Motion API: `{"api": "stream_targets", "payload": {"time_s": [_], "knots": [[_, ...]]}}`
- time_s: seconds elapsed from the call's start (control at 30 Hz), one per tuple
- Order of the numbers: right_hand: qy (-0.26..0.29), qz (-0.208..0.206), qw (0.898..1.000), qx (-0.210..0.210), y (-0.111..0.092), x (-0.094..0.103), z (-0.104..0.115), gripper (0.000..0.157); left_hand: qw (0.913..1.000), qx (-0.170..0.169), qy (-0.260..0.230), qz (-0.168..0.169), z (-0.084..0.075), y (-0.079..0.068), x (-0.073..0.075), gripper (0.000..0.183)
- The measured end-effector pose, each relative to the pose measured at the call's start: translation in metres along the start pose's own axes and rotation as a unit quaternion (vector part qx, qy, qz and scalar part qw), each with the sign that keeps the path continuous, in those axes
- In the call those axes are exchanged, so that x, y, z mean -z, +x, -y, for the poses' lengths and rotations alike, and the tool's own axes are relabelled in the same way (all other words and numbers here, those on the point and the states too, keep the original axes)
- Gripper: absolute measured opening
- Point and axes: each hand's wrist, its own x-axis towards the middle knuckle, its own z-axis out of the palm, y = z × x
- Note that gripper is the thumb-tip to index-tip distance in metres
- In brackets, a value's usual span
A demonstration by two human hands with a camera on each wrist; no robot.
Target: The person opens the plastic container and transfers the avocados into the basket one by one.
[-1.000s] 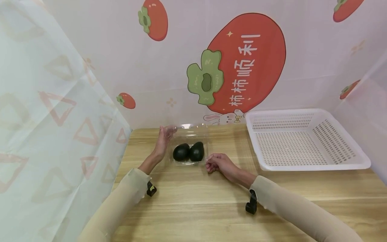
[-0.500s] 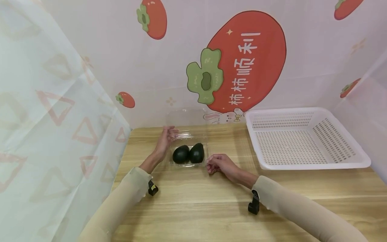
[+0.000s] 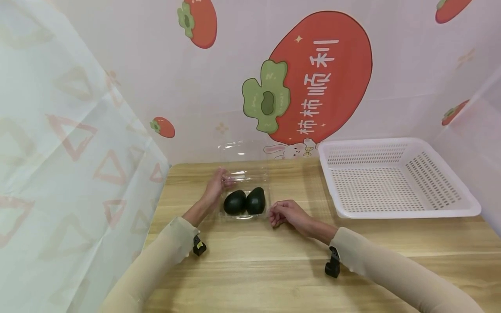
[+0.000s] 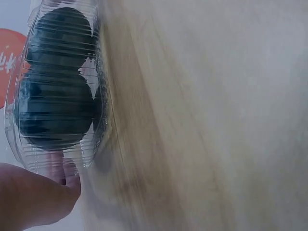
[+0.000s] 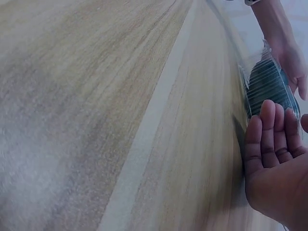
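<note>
A clear plastic clamshell container (image 3: 245,176) sits on the table, its lid (image 3: 240,153) tipped up and back toward the wall. Two dark green avocados (image 3: 235,202) lie side by side in its base, and their dark shapes show through the ribbed wall in the left wrist view. At the container's left rear side, near the hinge, my left hand (image 3: 214,188) touches it with fingers extended. My right hand (image 3: 290,215) has curled fingers and pinches the container's front right corner; in the right wrist view its fingers (image 5: 268,130) partly cover the near end.
A white perforated plastic basket (image 3: 391,215) stands on the right of the wooden table (image 3: 250,269). Behind the container rises a wall sheet (image 3: 195,95) printed with persimmons. Another sheet (image 3: 78,174) closes off the left side.
The lid has swung up and back toward the wall. My left hand has left the lid's edge and come down slightly beside the hinge. The right hand stays at the corner.
</note>
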Motion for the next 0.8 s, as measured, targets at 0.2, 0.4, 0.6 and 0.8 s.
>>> {"api": "stream_targets", "payload": {"time_s": [0.2, 0.4, 0.6, 0.8], "knots": [[-0.072, -0.009, 0.997, -0.014, -0.002, 0.001, 0.006, 0.041, 0.9999, 0.008, -0.005, -0.008, -0.001, -0.003, -0.005, 0.046], [-0.198, 0.007, 0.980, 0.000, -0.007, 0.004, 0.013, 0.040, 0.9999, 0.009, -0.003, -0.008, -0.002, -0.005, -0.004, 0.044], [-0.272, -0.002, 0.962, 0.009, -0.010, 0.007, 0.022, 0.030, 0.9999, 0.013, 0.001, -0.005, -0.002, -0.006, -0.004, 0.045], [-0.293, -0.009, 0.956, 0.008, -0.012, 0.010, 0.032, 0.029, 0.9998, 0.022, -0.001, 0.001, 0.003, -0.007, -0.004, 0.044]]}}
